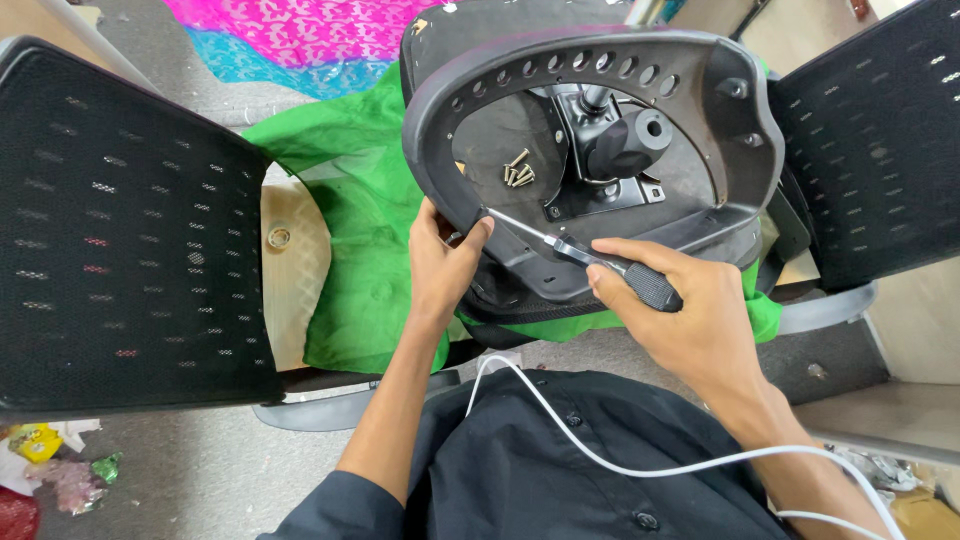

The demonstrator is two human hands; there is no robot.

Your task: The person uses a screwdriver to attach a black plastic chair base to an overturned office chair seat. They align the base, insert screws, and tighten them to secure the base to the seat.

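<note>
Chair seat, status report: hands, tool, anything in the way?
Left hand grips seat rim. Right hand holds screwdriver, tip at rim by left thumb. Loose screws lie on seat underside. White cable across lap, clear of tool.

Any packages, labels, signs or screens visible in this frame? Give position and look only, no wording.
No signs or screens, and no label that I can make out.
Yellow wrapper: floor, bottom left corner, crumpled, small.
Green foil scrap: just right of it, crinkled, shiny.
Pinkish clear wrapper: between them, lower, crumpled.
Brown packet: bottom right corner, partly cut off, kind unclear.
</note>
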